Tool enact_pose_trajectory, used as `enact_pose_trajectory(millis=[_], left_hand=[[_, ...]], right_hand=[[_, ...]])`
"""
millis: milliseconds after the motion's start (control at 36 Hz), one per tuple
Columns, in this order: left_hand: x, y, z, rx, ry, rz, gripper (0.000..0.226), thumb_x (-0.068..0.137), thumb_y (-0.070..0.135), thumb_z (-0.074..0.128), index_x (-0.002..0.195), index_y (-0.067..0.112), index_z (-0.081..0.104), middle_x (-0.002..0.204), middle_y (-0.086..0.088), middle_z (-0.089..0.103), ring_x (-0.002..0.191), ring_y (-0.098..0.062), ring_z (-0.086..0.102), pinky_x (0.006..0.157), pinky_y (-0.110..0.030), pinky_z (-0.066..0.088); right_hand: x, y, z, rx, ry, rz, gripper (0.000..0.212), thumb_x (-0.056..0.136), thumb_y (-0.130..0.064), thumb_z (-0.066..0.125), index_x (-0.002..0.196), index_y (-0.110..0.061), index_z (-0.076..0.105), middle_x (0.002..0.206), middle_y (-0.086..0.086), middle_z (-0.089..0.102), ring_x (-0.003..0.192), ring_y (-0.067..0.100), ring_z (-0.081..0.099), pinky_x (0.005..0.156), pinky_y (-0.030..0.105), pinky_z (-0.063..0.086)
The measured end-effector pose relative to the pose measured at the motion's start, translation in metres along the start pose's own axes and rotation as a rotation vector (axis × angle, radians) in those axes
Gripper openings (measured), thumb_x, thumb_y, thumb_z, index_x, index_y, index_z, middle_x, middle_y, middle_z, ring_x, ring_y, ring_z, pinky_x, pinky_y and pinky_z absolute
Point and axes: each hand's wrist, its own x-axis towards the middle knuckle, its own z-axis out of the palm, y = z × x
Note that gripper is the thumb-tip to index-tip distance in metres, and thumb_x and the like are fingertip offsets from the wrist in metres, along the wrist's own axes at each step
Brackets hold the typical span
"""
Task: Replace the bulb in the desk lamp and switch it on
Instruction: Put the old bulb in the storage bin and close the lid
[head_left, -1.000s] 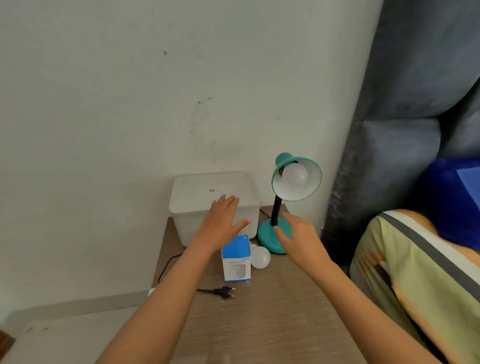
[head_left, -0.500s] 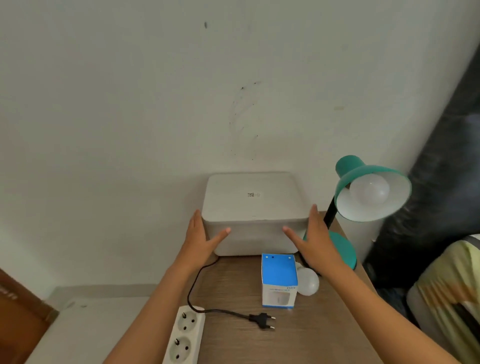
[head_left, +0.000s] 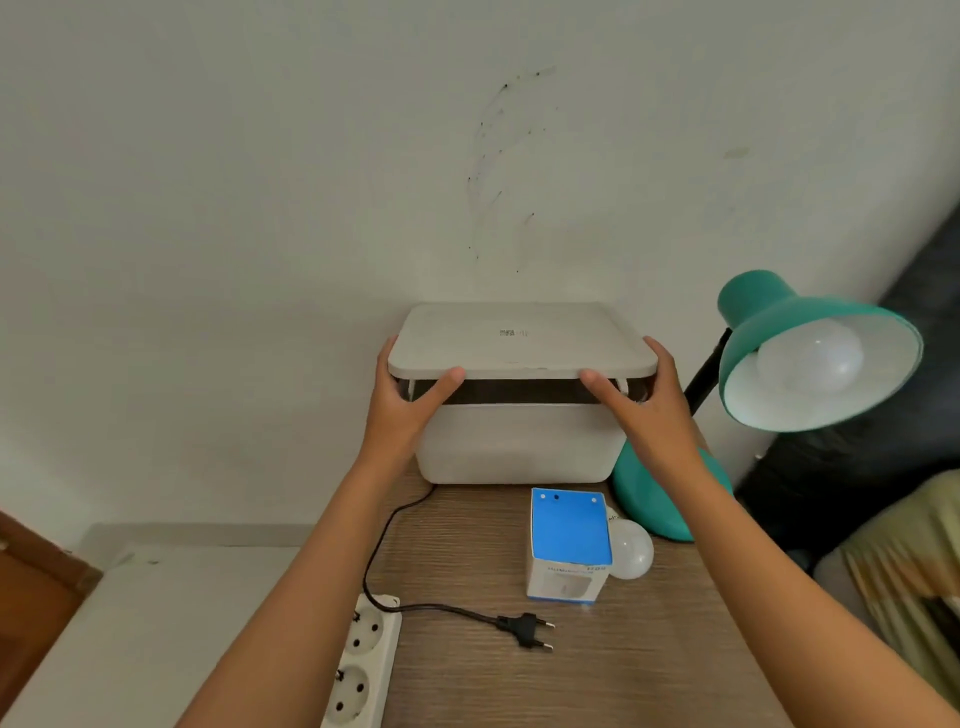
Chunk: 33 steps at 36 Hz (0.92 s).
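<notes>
Lamp (head_left: 810, 353) right of box (head_left: 519, 441), carton (head_left: 569, 540) before it.

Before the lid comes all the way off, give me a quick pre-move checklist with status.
1. Both hands on the lid: ok. Left hand and right hand grip its front corners.
2. Lid clear of the bin: ok at the front, a dark gap shows; back edge cannot tell.
3. Lamp out of the lift path: ok, its shade sits right of the lid, though close to the right hand.
4. Plug out of the power strip: ok, it lies loose on the table.
5. Spare bulb at hand: ok, beside the blue box.
6. Bin contents: cannot tell.
</notes>
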Motion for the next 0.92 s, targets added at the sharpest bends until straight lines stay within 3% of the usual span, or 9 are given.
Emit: enact_pose_trajectory(millis=[167,417,556,694,750,833,861,917], left_hand=[[0.008,0.005,0.002,-0.023,0.048,-0.01,0.096,0.052,0.055,0.076,0.136,0.024,0.039,0.124,0.012,0.053,0.112,0.004,0.05,0.083,-0.011,0.045],[-0.002,0.035,-0.016,-0.058,0.04,0.065,0.097,0.054,0.047,0.079,0.137,0.019,0.038,0.127,0.004,0.053,0.116,-0.007,0.052,0.086,-0.017,0.05],[-0.03,0.058,-0.036,-0.045,0.04,0.106,0.096,0.054,0.043,0.081,0.136,0.018,0.038,0.127,0.007,0.053,0.115,-0.001,0.053,0.083,-0.014,0.049],[-0.081,0.078,-0.051,-0.036,0.04,0.097,0.097,0.048,0.044,0.082,0.133,0.022,0.039,0.122,0.013,0.053,0.107,0.009,0.053,0.079,-0.01,0.048],[-0.106,0.081,-0.055,-0.015,0.033,0.093,0.097,0.048,0.045,0.082,0.132,0.023,0.04,0.123,0.013,0.053,0.109,0.006,0.053,0.078,-0.01,0.048],[-0.146,0.082,-0.058,0.038,0.02,0.089,0.096,0.048,0.048,0.082,0.131,0.024,0.041,0.124,0.011,0.052,0.115,-0.005,0.052,0.085,-0.018,0.05],[-0.155,0.081,-0.059,0.056,0.016,0.084,0.096,0.048,0.049,0.082,0.131,0.024,0.041,0.125,0.009,0.053,0.116,-0.008,0.052,0.089,-0.022,0.05],[-0.185,0.079,-0.059,0.08,-0.003,0.076,0.095,0.048,0.049,0.082,0.131,0.024,0.042,0.125,0.008,0.054,0.116,-0.009,0.052,0.093,-0.028,0.049]], right_hand=[[0.004,-0.006,0.003,0.013,0.043,-0.006,0.084,0.072,-0.04,0.074,0.141,-0.022,0.03,0.137,-0.003,0.047,0.117,0.006,0.041,0.096,0.023,0.035],[-0.014,-0.03,0.009,0.05,0.058,-0.081,0.087,0.07,-0.04,0.076,0.141,-0.023,0.029,0.129,-0.011,0.048,0.122,0.007,0.045,0.104,0.026,0.038],[-0.045,-0.049,0.006,0.078,0.03,-0.127,0.085,0.069,-0.036,0.077,0.139,-0.022,0.031,0.127,-0.01,0.048,0.12,0.007,0.046,0.101,0.025,0.039],[-0.09,-0.061,-0.009,0.077,-0.016,-0.155,0.088,0.066,-0.038,0.079,0.138,-0.022,0.031,0.133,-0.003,0.049,0.121,0.013,0.049,0.103,0.034,0.043],[-0.112,-0.064,-0.019,0.064,-0.019,-0.171,0.088,0.065,-0.038,0.08,0.137,-0.023,0.032,0.133,-0.005,0.048,0.119,0.011,0.049,0.099,0.029,0.044],[-0.149,-0.065,-0.038,0.008,-0.014,-0.204,0.075,0.068,-0.031,0.079,0.128,-0.027,0.035,0.121,-0.011,0.047,0.11,0.005,0.046,0.085,0.008,0.041],[-0.158,-0.064,-0.044,-0.006,-0.015,-0.212,0.072,0.067,-0.03,0.08,0.124,-0.029,0.035,0.116,-0.013,0.047,0.109,0.005,0.047,0.086,0.009,0.043],[-0.185,-0.058,-0.059,-0.025,-0.019,-0.202,0.072,0.064,-0.032,0.082,0.12,-0.028,0.037,0.112,-0.015,0.049,0.11,0.008,0.049,0.094,0.026,0.048]])
